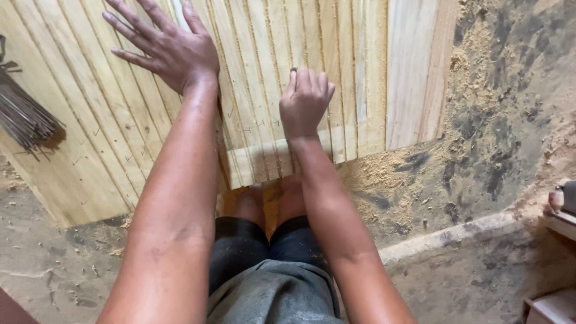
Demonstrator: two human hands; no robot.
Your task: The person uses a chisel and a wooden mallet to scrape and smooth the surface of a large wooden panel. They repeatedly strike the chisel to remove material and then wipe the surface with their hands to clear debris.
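The left hand (168, 45) lies flat and open, pressing the wood strips (264, 78); the right hand (305, 99) is curled, maybe pinching something small, and must next aim carefully

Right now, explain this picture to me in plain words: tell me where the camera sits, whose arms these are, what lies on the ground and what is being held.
There is no machine here. The single picture comes from a camera worn on a person's head, looking down at their own bare arms and knees. The left hand lies flat, fingers spread, on a panel of pale narrow wooden slats laid side by side on the ground. The right hand is closed into a loose fist over the slats; whether it grips something small cannot be told. Sawdust covers the grey concrete floor. A bundle of thin dark rods rests at the left edge.
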